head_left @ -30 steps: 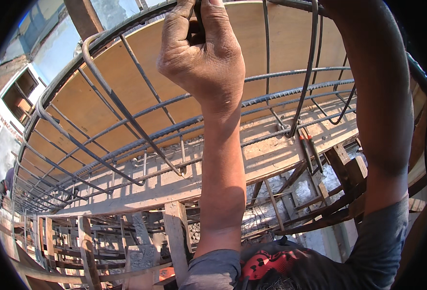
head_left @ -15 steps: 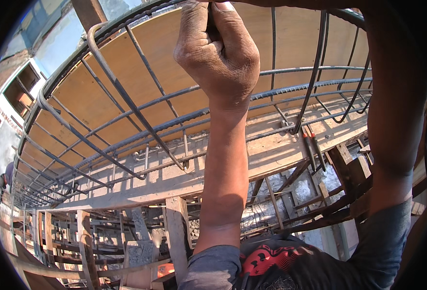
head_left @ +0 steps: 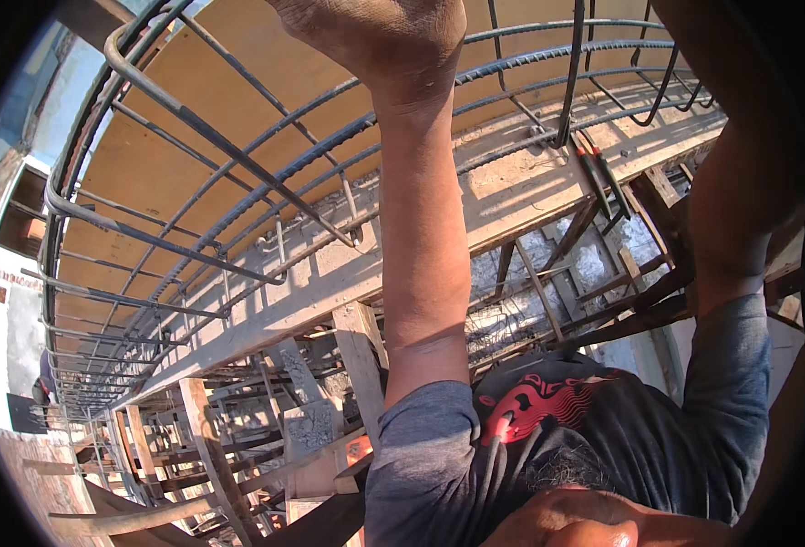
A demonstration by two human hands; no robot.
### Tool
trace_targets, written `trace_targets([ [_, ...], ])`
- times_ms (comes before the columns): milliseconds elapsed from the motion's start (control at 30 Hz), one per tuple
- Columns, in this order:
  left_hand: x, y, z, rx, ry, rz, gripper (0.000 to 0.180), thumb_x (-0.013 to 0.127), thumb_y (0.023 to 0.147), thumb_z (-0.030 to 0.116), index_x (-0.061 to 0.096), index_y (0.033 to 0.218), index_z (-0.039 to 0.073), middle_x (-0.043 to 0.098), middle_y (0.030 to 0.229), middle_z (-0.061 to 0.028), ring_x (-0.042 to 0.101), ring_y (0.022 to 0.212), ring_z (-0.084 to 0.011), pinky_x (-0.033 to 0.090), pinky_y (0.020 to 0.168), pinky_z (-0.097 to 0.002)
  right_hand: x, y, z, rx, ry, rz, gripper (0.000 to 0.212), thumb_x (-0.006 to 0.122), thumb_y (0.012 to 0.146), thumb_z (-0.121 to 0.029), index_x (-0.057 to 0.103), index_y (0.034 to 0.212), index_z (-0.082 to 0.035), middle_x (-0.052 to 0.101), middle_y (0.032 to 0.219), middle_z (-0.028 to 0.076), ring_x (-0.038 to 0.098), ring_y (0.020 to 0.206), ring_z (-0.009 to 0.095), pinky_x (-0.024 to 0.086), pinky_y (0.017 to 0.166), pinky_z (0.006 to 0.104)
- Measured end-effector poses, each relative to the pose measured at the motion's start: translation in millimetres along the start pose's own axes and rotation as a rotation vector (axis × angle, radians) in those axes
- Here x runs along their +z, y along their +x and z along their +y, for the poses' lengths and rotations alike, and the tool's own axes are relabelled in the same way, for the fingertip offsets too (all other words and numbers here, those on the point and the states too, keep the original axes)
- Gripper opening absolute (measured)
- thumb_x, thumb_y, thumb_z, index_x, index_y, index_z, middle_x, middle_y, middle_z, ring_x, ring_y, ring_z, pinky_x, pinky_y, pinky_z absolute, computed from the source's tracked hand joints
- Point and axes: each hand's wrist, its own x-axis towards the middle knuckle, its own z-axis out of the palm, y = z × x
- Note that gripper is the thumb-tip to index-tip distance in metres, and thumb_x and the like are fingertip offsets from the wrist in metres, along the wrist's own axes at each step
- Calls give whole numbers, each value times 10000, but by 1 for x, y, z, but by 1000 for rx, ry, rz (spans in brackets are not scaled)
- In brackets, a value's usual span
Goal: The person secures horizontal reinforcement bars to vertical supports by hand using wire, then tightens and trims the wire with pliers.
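My left hand (head_left: 384,36) is raised at the top middle, in front of the rebar cage (head_left: 279,187). Its fingers run past the upper edge, so what they do is hidden. The cage is made of ribbed long bars and bent steel stirrups, and stands before a tan plywood panel (head_left: 238,109). On the right, my right forearm (head_left: 740,173) rises in shadow, with its hand beyond the upper edge. A red-and-dark hand tool (head_left: 598,178) with two long handles, like pincers, lies across the edge of the wooden plank (head_left: 503,205) below the bars.
Under the plank stand wooden props (head_left: 211,447) and crossing timbers, with rubble and pale ground below them. A pale wall (head_left: 10,337) with a window opening rises at the far left. Stirrup ends stick out toward me along the cage.
The view has shifted and tilted; my left hand sits higher, and its closed fingers, visible before, are now cut off. More of my shirt shows. The hand tool still lies on the plank.
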Motion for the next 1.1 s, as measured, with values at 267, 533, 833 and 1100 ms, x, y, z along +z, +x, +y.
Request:
trace_targets([
  [267, -16, -16, 4, -453, -457, -323, 253, 541, 1021, 236, 629, 1012, -1, 539, 712, -35, 418, 483, -72, 318, 436, -218, 57, -248, -8, 798, 16, -631, 664, 820, 760, -452, 599, 1233, -41, 565, 1131, 220, 596, 1060, 398, 513, 888, 476],
  [533, -20, -20, -3, -510, -621, -325, 246, 602, 1009, 229, 641, 948, -7, 562, 691, -41, 426, 465, -51, 297, 419, -184, 83, -285, -22, 1101, -88, -928, 659, 814, 695, -149, 513, 1269, -32, 502, 1190, 264, 566, 1127, 450, 524, 895, 516],
  [833, -19, -22, -12, -535, -797, -376, 205, 579, 1011, 210, 630, 987, 14, 586, 735, -49, 442, 488, -55, 329, 436, -194, 85, -313, -23, 1842, 881, -259, 345, 596, 758, -63, 577, 1100, -22, 529, 782, 48, 563, 744, 141, 505, 651, 327],
  [1100, -18, -23, -12, -580, -880, -337, 171, 580, 1017, 180, 614, 1000, 13, 537, 714, 4, 409, 491, -29, 310, 438, -190, 26, -327, -150, 1820, 1265, -140, 314, 577, 708, 20, 605, 1020, 2, 630, 957, 78, 679, 813, 189, 579, 756, 360],
])
